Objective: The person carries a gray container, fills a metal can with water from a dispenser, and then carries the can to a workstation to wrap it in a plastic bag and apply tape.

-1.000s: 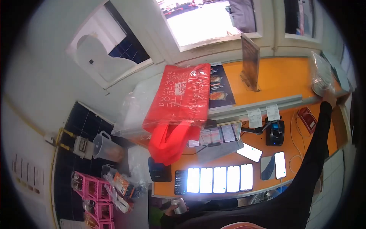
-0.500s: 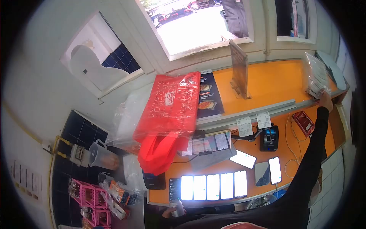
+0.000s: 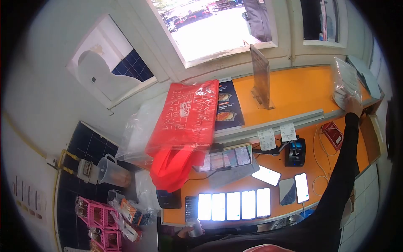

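Observation:
My left hand (image 3: 184, 232), low in the view, is wrapped round a silver can (image 3: 194, 227) just below the desk's front edge. At the far right my right arm is stretched out over the desk. My right hand (image 3: 354, 106) grips the near end of a clear plastic packet (image 3: 345, 77) with pale contents, on the raised orange shelf (image 3: 294, 86). Its fingertips are partly hidden by the plastic. What the packet contains cannot be made out.
A red bag (image 3: 182, 117) in clear plastic lies over the shelf's left part. Several lit phones (image 3: 234, 206) stand in a row on the lower desk (image 3: 235, 185). Receipts (image 3: 266, 139), a blue-black device (image 3: 295, 152), an upright sign (image 3: 261, 77) and loose cables (image 3: 320, 168) are nearby.
My right hand has moved slightly forward and left, further onto the end of the plastic packet. The left hand still holds the can. The view has shifted slightly.

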{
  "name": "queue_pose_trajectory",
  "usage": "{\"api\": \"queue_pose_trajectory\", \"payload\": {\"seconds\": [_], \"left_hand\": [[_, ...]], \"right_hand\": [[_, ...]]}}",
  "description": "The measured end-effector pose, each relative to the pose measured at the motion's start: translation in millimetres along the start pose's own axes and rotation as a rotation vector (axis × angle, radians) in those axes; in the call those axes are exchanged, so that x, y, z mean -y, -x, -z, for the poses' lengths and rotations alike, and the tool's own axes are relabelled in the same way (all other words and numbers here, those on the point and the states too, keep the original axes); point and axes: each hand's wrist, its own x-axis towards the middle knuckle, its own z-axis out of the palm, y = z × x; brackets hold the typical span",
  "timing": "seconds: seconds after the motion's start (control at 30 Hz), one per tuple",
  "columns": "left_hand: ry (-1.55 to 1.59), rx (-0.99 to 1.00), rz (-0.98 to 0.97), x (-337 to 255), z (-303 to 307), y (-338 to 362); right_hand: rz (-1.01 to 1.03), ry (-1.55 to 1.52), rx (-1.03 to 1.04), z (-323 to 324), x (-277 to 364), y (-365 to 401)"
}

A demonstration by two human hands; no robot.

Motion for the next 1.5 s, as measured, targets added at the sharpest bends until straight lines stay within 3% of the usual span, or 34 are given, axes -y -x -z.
{"api": "queue_pose_trajectory", "payload": {"seconds": [0.07, 0.13, 0.23, 0.37, 0.43, 0.53, 0.73, 0.83, 0.97, 1.03, 1.13, 1.2, 1.27, 1.33, 1.43, 1.5], "left_hand": [[0.004, 0.010, -0.002, 1, 1, 1], [0.004, 0.014, -0.008, 0, 1, 1], [0.004, 0.000, -0.004, 0, -1, 2], [-0.003, -0.027, -0.014, -4, -19, 6], [-0.029, -0.012, -0.015, -3, -13, 4], [-0.059, -0.004, -0.018, -3, -13, 2], [-0.048, -0.024, -0.028, -4, -21, 5], [-0.046, -0.034, -0.029, -3, -18, 5], [-0.059, -0.016, -0.004, -1, -14, 5], [-0.066, -0.011, -0.001, -1, -16, 5], [-0.077, 0.002, 0.001, -2, -19, 6], [-0.076, 0.011, -0.007, 2, -5, 1], [-0.052, 0.189, 0.046, 3, 21, -8], [-0.052, 0.151, 0.032, 7, 28, -5], [-0.050, 0.085, 0.026, 6, 14, 1], [-0.046, 0.059, 0.030, 5, 9, 3]], "right_hand": [[-0.010, -0.053, -0.083, -5, 2, -2], [-0.121, -0.360, -0.117, -35, -9, -8], [-0.206, -0.387, -0.079, -72, -28, -14], [-0.206, -0.395, -0.095, -12, -4, 2], [-0.137, -0.176, 0.071, 2, 0, -1], [0.012, -0.050, 0.025, -45, -15, -18], [-0.079, -0.220, -0.033, 2, 4, 1], [-0.171, -0.210, -0.114, -39, -7, -9], [-0.192, -0.351, -0.237, -18, -3, -5], [-0.030, -0.176, -0.048, -63, -19, -18], [0.077, -0.106, -0.049, -40, -14, -5], [0.001, -0.169, -0.075, 0, 0, 3], [-0.075, -0.237, -0.100, 19, 8, 11], [-0.164, -0.240, -0.067, 25, 14, 12], [-0.030, -0.212, -0.046, -34, -5, -8], [0.021, -0.302, 0.019, -2, 1, 3]]}}
